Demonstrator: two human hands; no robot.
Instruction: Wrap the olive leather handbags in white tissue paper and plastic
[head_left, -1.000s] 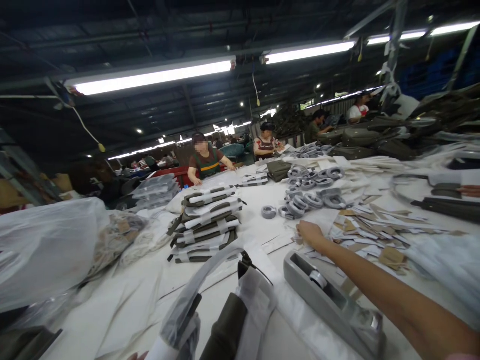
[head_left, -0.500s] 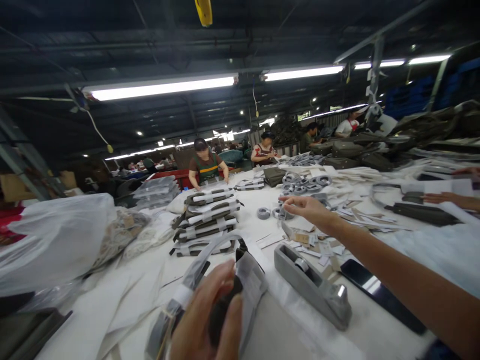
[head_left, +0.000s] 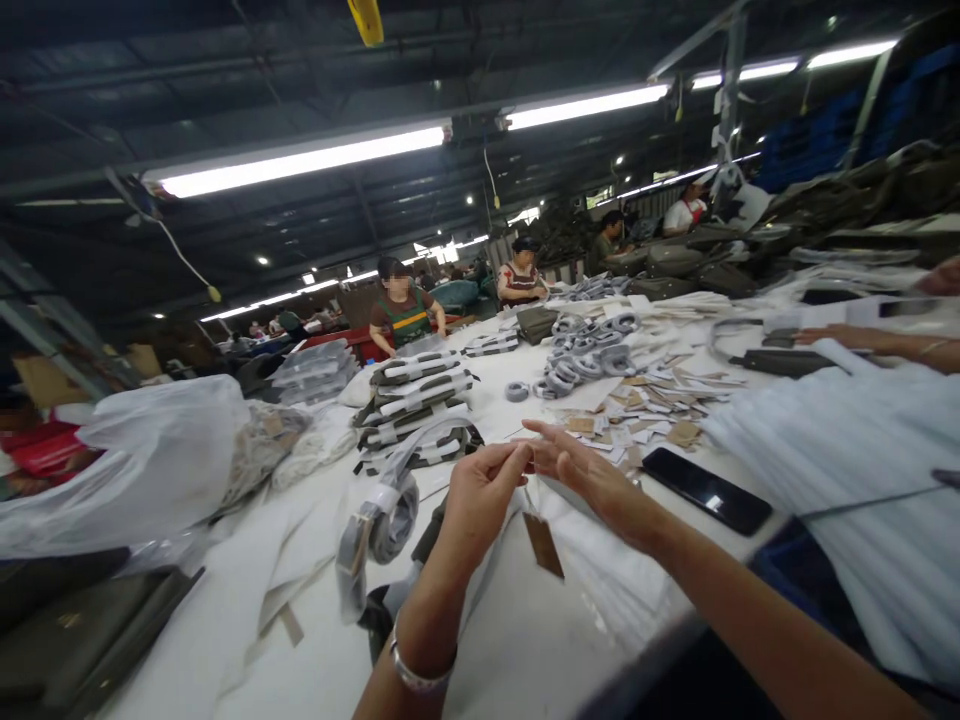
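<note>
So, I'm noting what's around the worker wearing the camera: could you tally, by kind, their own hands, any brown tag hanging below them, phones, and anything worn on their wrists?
Hands: 2 (left hand, right hand)
Hanging brown tag: 1
Black phone: 1
Bracelet: 1
Total: 5

Bare left hand (head_left: 480, 500), slim silvery bangle (head_left: 412, 679) at its wrist (head_left: 435, 620), bare right hand (head_left: 600, 490), uncovered forearms (head_left: 750, 605)
</note>
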